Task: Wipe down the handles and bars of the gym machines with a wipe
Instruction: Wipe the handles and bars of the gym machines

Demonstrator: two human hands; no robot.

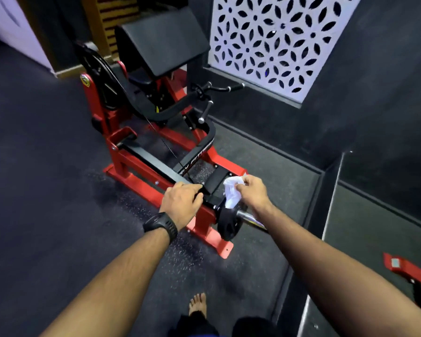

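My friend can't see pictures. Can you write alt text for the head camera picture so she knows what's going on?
Seen from above, a person's right hand holds a crumpled white wipe at the near end of a red and black gym machine, while the left hand, with a black watch on its wrist, rests on the machine's frame. A bare foot stands on dark flooring.

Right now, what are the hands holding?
The right hand pinches a white wipe by its upper edge. The left hand grips the machine's black bar.
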